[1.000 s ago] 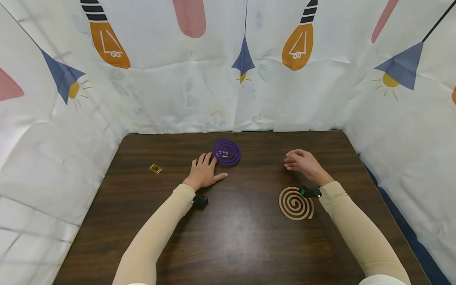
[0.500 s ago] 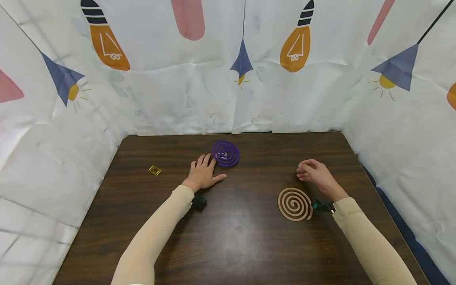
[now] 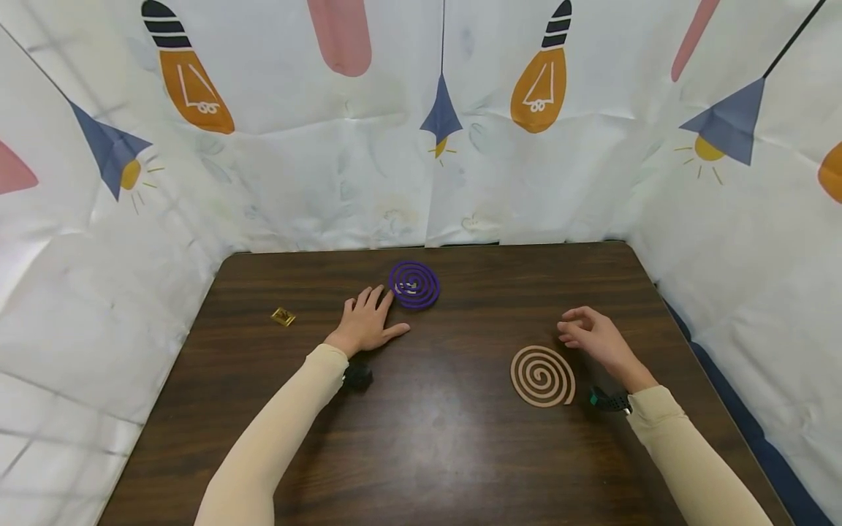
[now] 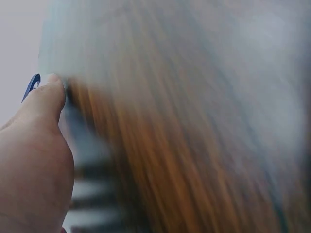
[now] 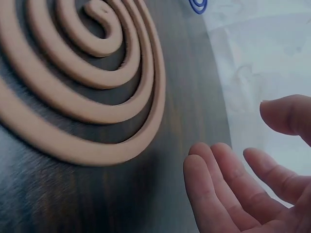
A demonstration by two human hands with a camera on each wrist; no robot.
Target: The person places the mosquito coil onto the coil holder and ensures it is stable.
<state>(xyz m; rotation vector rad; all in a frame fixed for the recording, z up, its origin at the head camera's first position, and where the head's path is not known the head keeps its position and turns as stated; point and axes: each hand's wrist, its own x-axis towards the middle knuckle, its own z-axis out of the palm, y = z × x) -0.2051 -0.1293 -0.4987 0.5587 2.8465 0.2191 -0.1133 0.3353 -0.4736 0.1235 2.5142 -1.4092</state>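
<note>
A purple mosquito coil lies at the back middle of the table, with a small shiny piece showing through its rings. My left hand rests at its left, fingers spread; the index fingertip is at the coil's edge, and I cannot tell if it touches. In the left wrist view my thumb hides most of that coil, leaving a sliver of purple. My right hand hangs above the table with loosely bent fingers, holding nothing. Just left of it lies a tan mosquito coil, large in the right wrist view.
A small gold metal piece lies on the left of the brown table. White printed cloth hangs around the back and sides. A black camera sits at each wrist.
My right hand has moved right and toward me, away from above the tan coil, which now shows whole. My left hand has stayed nearly in place beside the purple coil, shifting slightly left.
</note>
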